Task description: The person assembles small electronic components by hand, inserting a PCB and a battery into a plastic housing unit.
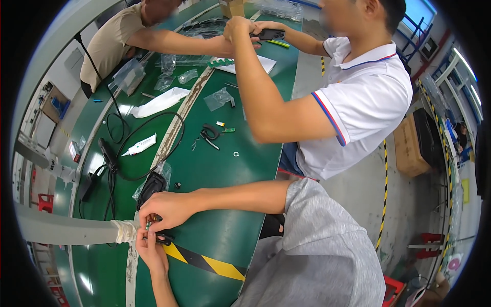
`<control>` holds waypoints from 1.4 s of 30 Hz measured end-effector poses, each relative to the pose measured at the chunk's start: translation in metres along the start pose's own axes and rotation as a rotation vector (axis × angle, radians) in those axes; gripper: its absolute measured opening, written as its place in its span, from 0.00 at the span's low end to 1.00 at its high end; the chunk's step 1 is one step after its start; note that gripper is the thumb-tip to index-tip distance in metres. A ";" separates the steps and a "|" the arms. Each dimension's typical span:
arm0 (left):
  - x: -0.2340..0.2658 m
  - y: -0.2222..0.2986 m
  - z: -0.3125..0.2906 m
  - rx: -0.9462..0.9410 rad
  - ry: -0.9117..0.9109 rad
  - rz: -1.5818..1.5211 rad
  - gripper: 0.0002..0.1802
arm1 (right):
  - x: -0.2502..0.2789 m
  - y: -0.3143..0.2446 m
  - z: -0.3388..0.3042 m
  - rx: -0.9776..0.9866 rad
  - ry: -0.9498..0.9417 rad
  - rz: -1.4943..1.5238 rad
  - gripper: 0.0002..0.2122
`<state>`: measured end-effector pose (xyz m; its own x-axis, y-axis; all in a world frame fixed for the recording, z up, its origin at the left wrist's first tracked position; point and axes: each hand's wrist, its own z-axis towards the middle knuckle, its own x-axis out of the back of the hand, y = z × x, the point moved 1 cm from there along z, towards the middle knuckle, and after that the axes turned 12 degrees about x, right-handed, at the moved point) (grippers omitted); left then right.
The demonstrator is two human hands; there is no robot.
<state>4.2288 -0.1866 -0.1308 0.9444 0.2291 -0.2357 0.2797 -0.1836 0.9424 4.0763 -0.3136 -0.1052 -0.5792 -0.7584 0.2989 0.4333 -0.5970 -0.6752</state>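
Note:
My right hand (169,209) comes in from the right under a grey sleeve, its fingers pinched together. Just below it, my left hand (152,251) is raised with its fingertips closed against the same spot. Between both sets of fingertips is a small green circuit board (149,225), mostly hidden by the fingers. A black part (164,239) lies beside the left hand, its shape partly covered. Beyond my right hand, a black device housing (152,187) rests on clear plastic wrap. A tiny black piece (177,185) sits near it on the green table (225,163).
A grey post (71,227) runs close beside my hands. Black cable (179,123), a white tube (140,145), black tweezers-like tool (209,135) and plastic bags (219,99) lie about. One co-worker (358,97) holds a black device (269,34); another (110,46) reaches across.

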 end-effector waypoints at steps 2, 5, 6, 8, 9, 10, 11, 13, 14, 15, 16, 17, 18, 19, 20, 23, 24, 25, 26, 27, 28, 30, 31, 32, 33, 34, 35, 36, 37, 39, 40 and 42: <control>0.000 0.000 0.001 -0.002 -0.001 0.004 0.03 | 0.000 -0.001 0.000 0.003 -0.001 0.003 0.09; 0.001 -0.002 0.002 -0.008 0.000 0.002 0.03 | 0.002 -0.002 0.000 -0.021 -0.016 -0.008 0.09; 0.001 -0.002 0.002 -0.010 0.003 -0.002 0.03 | 0.001 -0.002 0.001 -0.019 -0.017 -0.009 0.09; -0.003 0.000 0.001 -0.007 0.015 -0.012 0.03 | 0.002 -0.002 0.001 -0.015 -0.025 -0.011 0.09; -0.004 0.000 0.000 -0.003 0.031 -0.019 0.04 | 0.002 -0.003 0.002 -0.009 -0.021 -0.011 0.09; -0.002 0.000 0.000 -0.008 0.040 -0.024 0.04 | 0.002 -0.004 0.002 -0.003 -0.018 -0.010 0.09; 0.000 -0.001 0.001 -0.007 0.023 -0.023 0.05 | 0.003 -0.005 0.003 0.001 -0.030 -0.005 0.09; 0.005 -0.003 0.001 -0.016 0.026 -0.033 0.06 | 0.004 -0.007 0.004 -0.048 -0.073 0.007 0.09; 0.006 -0.005 0.002 -0.012 0.017 -0.044 0.06 | 0.003 -0.007 0.005 -0.041 -0.093 0.016 0.09; 0.006 -0.003 0.001 -0.008 0.011 -0.055 0.07 | 0.002 -0.007 0.006 -0.046 -0.067 0.014 0.09; 0.002 0.000 -0.001 0.009 0.011 -0.049 0.05 | 0.002 -0.007 0.006 -0.051 -0.043 0.013 0.08; 0.002 0.001 -0.001 -0.002 0.036 -0.061 0.05 | 0.001 -0.008 0.006 -0.043 -0.068 0.027 0.08; 0.003 0.000 0.000 0.007 0.010 -0.056 0.05 | 0.003 -0.009 0.007 -0.063 -0.060 0.014 0.08; 0.004 -0.002 0.001 0.014 -0.017 -0.051 0.05 | 0.004 -0.010 0.007 -0.082 -0.053 -0.001 0.08; 0.005 -0.003 0.003 0.018 -0.036 -0.067 0.05 | 0.004 -0.010 0.007 -0.084 -0.051 0.009 0.08; 0.004 -0.001 0.002 0.006 -0.039 -0.105 0.05 | 0.001 -0.008 0.009 -0.107 -0.066 0.028 0.09; 0.006 -0.002 0.003 0.016 -0.056 -0.094 0.07 | 0.002 -0.007 0.009 -0.103 -0.080 0.010 0.09; 0.005 0.000 0.002 0.004 -0.043 -0.097 0.07 | 0.002 -0.008 0.010 -0.092 -0.094 0.015 0.09; 0.002 0.003 0.001 -0.019 -0.050 -0.090 0.10 | 0.003 -0.010 0.011 -0.098 -0.081 0.003 0.09; -0.001 0.005 0.001 -0.042 -0.060 -0.083 0.12 | 0.005 -0.011 0.012 -0.104 -0.066 -0.013 0.09; 0.000 0.007 0.001 -0.037 -0.092 -0.096 0.18 | 0.006 -0.010 0.010 -0.136 -0.087 -0.016 0.08; -0.001 0.009 -0.002 -0.042 -0.099 -0.110 0.19 | 0.007 -0.012 0.010 -0.167 -0.105 -0.013 0.08; -0.002 0.010 -0.003 -0.034 -0.112 -0.123 0.20 | 0.006 -0.013 0.010 -0.208 -0.114 -0.010 0.08; -0.001 0.010 -0.004 -0.042 -0.110 -0.119 0.20 | 0.006 -0.014 0.010 -0.199 -0.116 -0.012 0.08; -0.001 0.010 -0.004 -0.040 -0.125 -0.141 0.21 | 0.006 -0.014 0.010 -0.190 -0.112 0.014 0.08; 0.000 0.010 -0.004 -0.037 -0.140 -0.163 0.22 | 0.007 -0.014 0.009 -0.183 -0.107 0.040 0.08; 0.000 0.011 -0.004 -0.041 -0.145 -0.158 0.22 | 0.008 -0.014 0.010 -0.177 -0.103 0.035 0.08; 0.001 0.012 -0.006 -0.023 -0.155 -0.195 0.22 | 0.008 -0.014 0.009 -0.142 -0.090 0.040 0.08; 0.002 0.013 -0.007 -0.003 -0.165 -0.231 0.23 | 0.007 -0.013 0.008 -0.108 -0.076 0.045 0.07; 0.005 0.016 -0.009 -0.009 -0.174 -0.205 0.22 | 0.007 -0.013 0.009 -0.098 -0.071 0.073 0.07; 0.005 0.018 -0.010 -0.019 -0.178 -0.183 0.22 | 0.006 -0.014 0.009 -0.087 -0.074 0.101 0.06; 0.001 0.022 -0.013 -0.015 -0.182 -0.166 0.22 | 0.003 -0.015 0.008 -0.135 -0.078 0.177 0.06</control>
<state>4.2338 -0.1778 -0.1075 0.9018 0.0790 -0.4248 0.4320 -0.1437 0.8904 4.0737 -0.3093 -0.0885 -0.4453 -0.8692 0.2149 0.4243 -0.4162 -0.8042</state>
